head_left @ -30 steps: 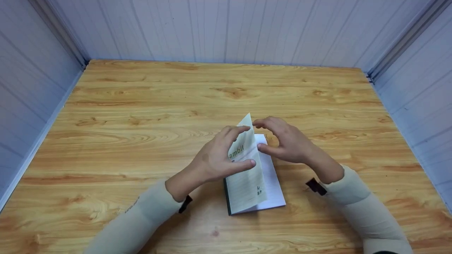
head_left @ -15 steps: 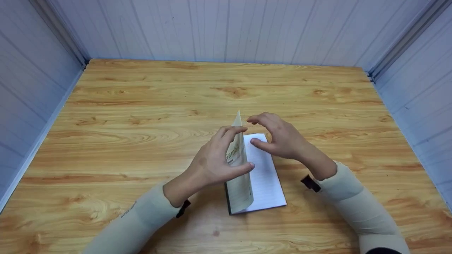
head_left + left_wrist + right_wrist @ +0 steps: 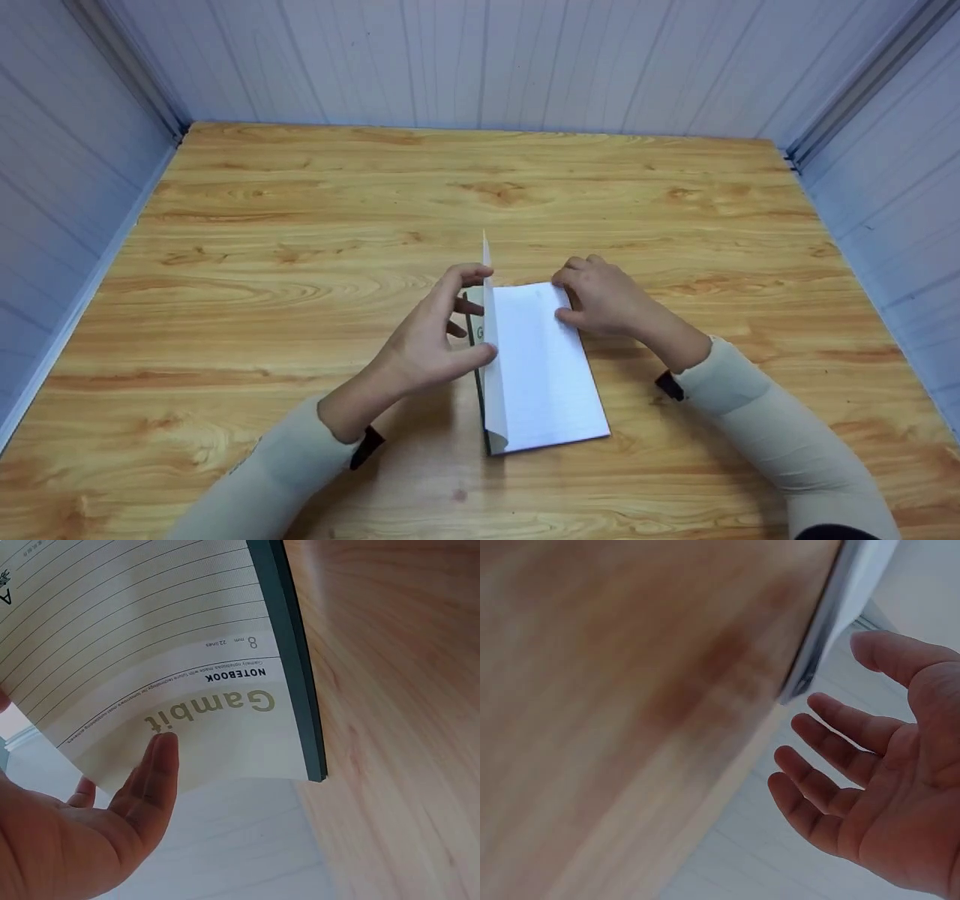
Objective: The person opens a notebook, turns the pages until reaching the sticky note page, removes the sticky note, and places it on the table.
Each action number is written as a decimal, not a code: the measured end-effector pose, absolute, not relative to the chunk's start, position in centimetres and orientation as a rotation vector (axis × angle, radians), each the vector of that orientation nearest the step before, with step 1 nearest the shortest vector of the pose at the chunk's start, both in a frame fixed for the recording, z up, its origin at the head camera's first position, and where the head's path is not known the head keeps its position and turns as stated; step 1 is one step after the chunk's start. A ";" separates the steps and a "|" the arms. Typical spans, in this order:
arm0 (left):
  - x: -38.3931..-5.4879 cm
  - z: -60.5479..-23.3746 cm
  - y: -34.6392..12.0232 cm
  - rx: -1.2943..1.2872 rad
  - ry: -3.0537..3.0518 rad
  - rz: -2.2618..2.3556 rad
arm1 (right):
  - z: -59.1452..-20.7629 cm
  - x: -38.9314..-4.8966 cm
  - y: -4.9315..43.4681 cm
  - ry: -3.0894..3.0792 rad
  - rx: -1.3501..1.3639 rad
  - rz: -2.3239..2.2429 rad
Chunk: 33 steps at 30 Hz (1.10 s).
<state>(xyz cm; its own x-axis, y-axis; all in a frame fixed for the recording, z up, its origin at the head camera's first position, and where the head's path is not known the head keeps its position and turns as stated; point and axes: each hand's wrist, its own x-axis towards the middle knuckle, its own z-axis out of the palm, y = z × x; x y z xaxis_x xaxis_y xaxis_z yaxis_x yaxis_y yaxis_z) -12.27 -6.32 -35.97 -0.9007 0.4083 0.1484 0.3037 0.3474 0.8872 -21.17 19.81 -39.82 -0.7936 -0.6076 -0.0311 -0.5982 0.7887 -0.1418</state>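
Note:
A notebook with a dark green spine lies on the table, its white page (image 3: 547, 367) facing up. Its cream front cover (image 3: 493, 390) stands nearly upright near the spine. "Gambit" and "NOTEBOOK" are printed on the cover's outer face (image 3: 217, 675) in the left wrist view. My left hand (image 3: 427, 337) touches the cover, fingertips on the outer face and thumb tip at the free edge. Over the notebook's far right corner is my right hand (image 3: 611, 300), fingers loosely bent. In the right wrist view, a gap separates its thumb (image 3: 900, 656) from the fingers, with nothing held between them.
The notebook rests on a wood-grain table (image 3: 300, 217). Pale panelled walls (image 3: 450, 67) enclose the table at the back and both sides. Light sleeves cover both forearms, with a small dark piece at each wrist.
The cover has swung left, from leaning over the page to nearly upright, uncovering more white page. My left hand has moved left with it; my right hand has lowered to the page's far right corner.

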 end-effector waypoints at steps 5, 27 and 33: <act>-12.4 -36.2 -6.7 0.699 2.417 1.655 | -40.0 -21.1 19.6 2.867 -0.955 -0.186; -11.3 -32.6 -7.2 0.710 2.312 1.691 | -39.5 -20.4 19.5 2.854 -0.929 -0.128; -11.7 -33.6 -7.2 0.692 2.313 1.710 | -39.3 -20.1 19.5 2.848 -0.908 -0.234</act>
